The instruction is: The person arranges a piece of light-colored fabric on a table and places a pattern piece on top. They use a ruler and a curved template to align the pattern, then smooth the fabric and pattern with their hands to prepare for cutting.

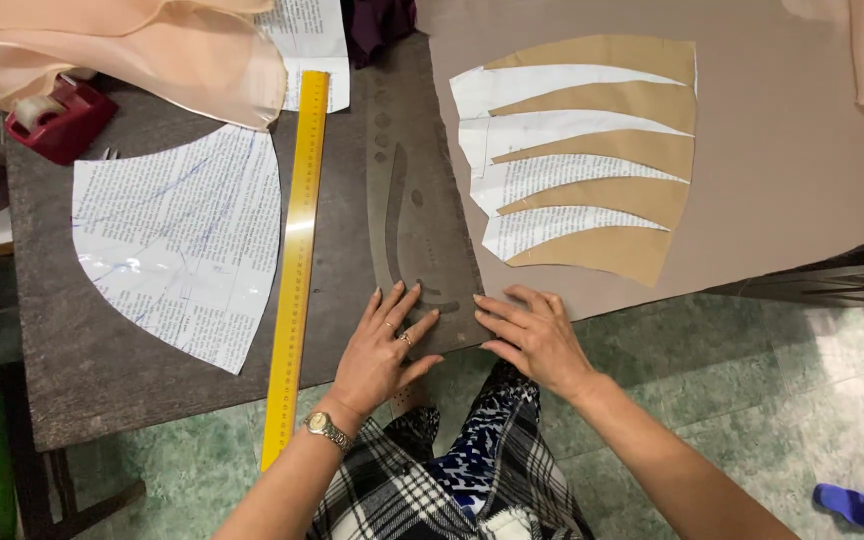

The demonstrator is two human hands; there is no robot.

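- Left hand (384,345) lies flat, fingers spread, on the see-through curve ruler (414,215) at the near edge of the dark felt table (102,370)
- Right hand (532,335) sits just beside it, fingertips on the ruler's lower corner, where the tan fabric (792,150) starts
- Long yellow ruler (295,265) runs just left of the left hand, its end hanging off the table
- Fan-shaped paper pattern (187,240) is further left; slashed paper pattern (577,150) lies on the fabric
- Red tape dispenser (62,115) up in the far left corner
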